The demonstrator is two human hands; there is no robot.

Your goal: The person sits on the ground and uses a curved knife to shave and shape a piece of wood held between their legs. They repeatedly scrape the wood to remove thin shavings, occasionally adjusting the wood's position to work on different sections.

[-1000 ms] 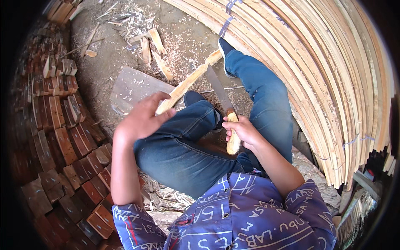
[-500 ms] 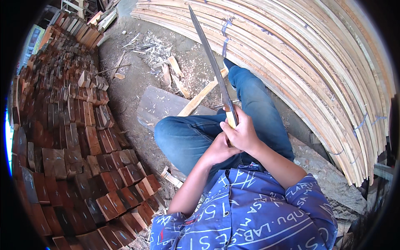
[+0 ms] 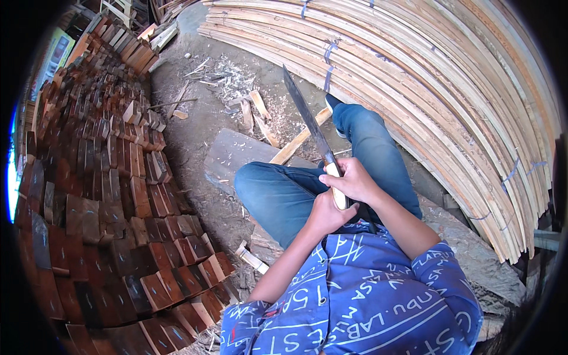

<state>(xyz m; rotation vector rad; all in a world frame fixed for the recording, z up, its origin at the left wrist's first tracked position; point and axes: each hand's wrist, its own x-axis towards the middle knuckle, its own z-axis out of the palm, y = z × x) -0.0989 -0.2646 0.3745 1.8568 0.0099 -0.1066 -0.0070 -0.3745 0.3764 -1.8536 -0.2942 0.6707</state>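
Note:
A long machete (image 3: 309,118) points up and away from my lap, its dark blade leaning to the left. Its pale handle (image 3: 338,196) shows between my hands. My right hand (image 3: 355,179) is closed round the upper handle near the blade, the thumb lying across it. Lower down, my left hand (image 3: 330,214) grips the handle's butt end, its fingers partly hidden. Both hands sit above my lap, between my bent legs in blue jeans (image 3: 275,198).
Dark reddish wood blocks (image 3: 106,219) are stacked along the left. Bundled long pale wood strips (image 3: 402,77) curve across the far and right sides. Ahead lie a flat board (image 3: 236,154), a pale stick (image 3: 302,137), offcuts (image 3: 260,105) and wood shavings (image 3: 228,80).
The machete has come closer to my body and its tip has dropped. My left hand now sits lower on the handle, so more of the handle shows. The whole view has shifted slightly.

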